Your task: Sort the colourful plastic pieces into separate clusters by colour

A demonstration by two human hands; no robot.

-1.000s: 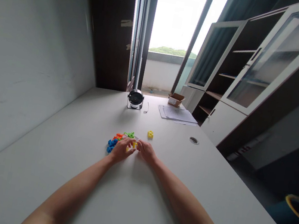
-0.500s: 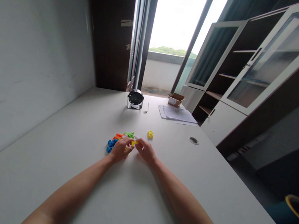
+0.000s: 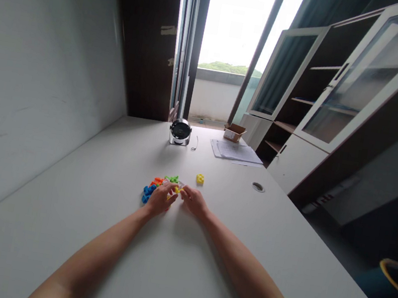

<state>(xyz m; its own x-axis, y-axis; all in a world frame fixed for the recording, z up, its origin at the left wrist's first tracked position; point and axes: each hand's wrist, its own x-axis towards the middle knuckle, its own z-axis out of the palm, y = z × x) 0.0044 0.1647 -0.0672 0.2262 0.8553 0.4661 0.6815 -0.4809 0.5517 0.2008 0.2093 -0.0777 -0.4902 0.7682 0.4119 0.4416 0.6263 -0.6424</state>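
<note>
My left hand (image 3: 161, 199) and my right hand (image 3: 194, 201) meet at the fingertips above the white table (image 3: 69, 229). Both sets of fingers pinch a small yellow plastic piece (image 3: 177, 190), which is partly hidden by them. Just beyond my left hand lies a loose pile of toy pieces: blue ones (image 3: 147, 193), orange ones (image 3: 157, 181) and green ones (image 3: 172, 179). A separate yellow number-shaped piece (image 3: 200, 179) sits apart, beyond my right hand and not touching it.
A round desk fan (image 3: 180, 132) with a thin wire (image 3: 195, 143) stands at the table's far end, beside a small cardboard box (image 3: 234, 132) and a stack of papers (image 3: 234, 151). A cable grommet (image 3: 258, 187) is set in the table. A wall runs along the left, a glass-fronted cabinet (image 3: 282, 71) along the right.
The small yellow piece has shifted slightly between my fingertips. My right hand has edged a little toward my left hand.
</note>
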